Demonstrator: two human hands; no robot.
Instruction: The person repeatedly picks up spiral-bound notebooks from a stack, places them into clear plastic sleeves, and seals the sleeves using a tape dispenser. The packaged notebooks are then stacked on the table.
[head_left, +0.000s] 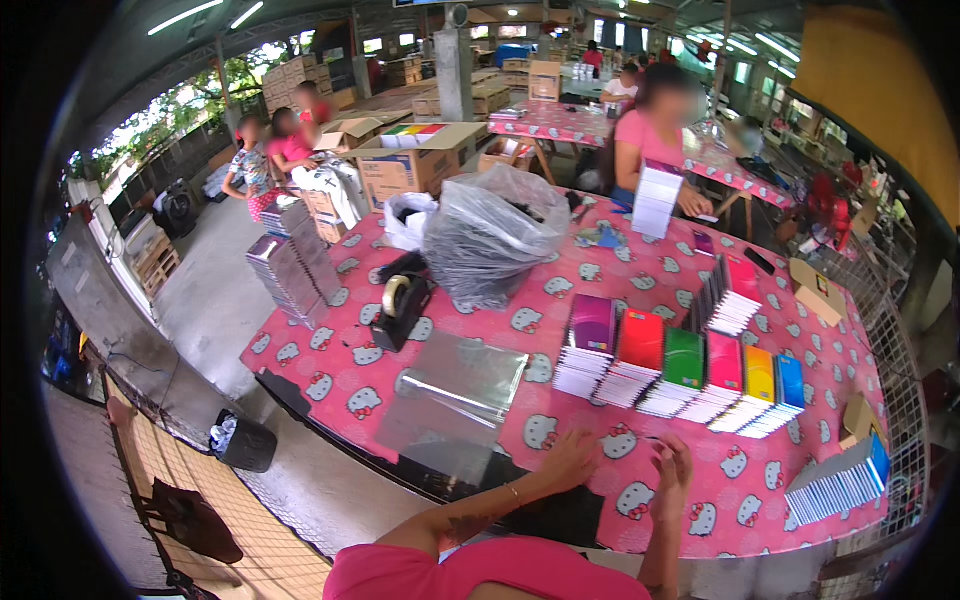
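Note:
My left hand point(570, 461) is over the pink patterned tablecloth point(632, 500) at the near edge, fingers curled together; whatever they hold, if anything, is too small to make out. My right hand point(671, 466) is raised a little to its right, thumb and fingers pinched, with perhaps a tiny dark bit at the tips. Clear plastic sleeves point(455, 385) lie flat to the left of my left hand. Beyond my hands stands a row of spiral notebook stacks with purple point(592, 325), red point(640, 340), green point(684, 358), pink point(724, 362), yellow point(758, 374) and blue point(789, 381) covers.
A tape dispenser point(401, 312) and a large grey plastic bag point(495, 235) stand behind the sleeves. Wrapped stacks point(290, 275) rise at the left edge. More blue notebooks point(838, 485) lean at the right. Across the table, a co-worker point(648, 140) sits by a tall stack point(656, 200).

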